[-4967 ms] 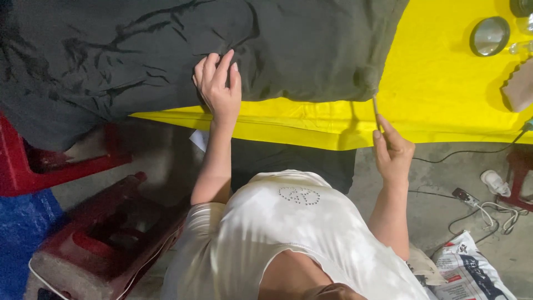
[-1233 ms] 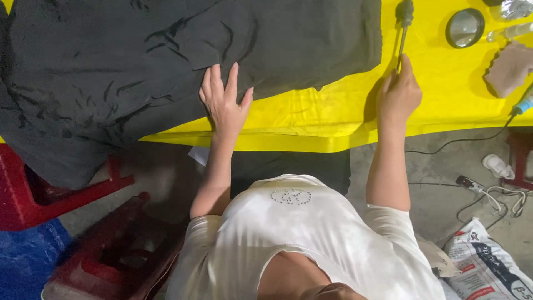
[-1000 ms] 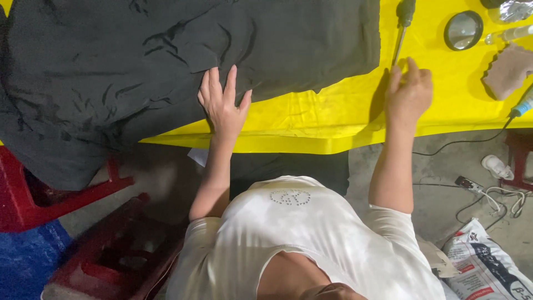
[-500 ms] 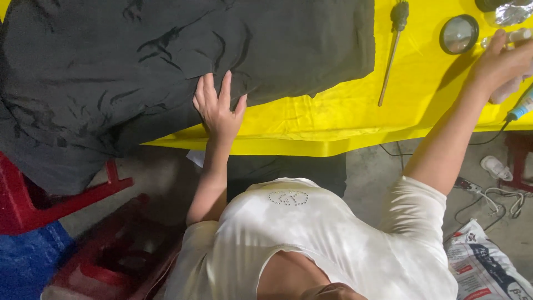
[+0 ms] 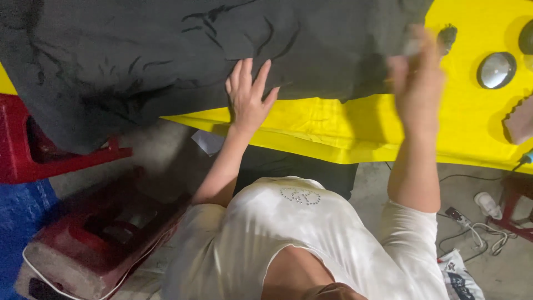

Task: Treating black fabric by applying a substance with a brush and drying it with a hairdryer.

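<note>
Right hand swung back over the cloth edge, blurred, can't tell my grip, left hand flat, fingers spread on cloth

round metal lid | red plastic stool | white cable | blue tarp

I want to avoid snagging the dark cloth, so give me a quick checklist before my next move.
1. Left hand flat on the dark cloth: ok.
2. Right hand grip: cannot tell, blurred.
3. Cloth fully on the yellow table: not ok, left part hangs over the edge.
4. Cloth smooth: not ok, creases show.
5. Round metal lid apart from the cloth: ok.
</note>
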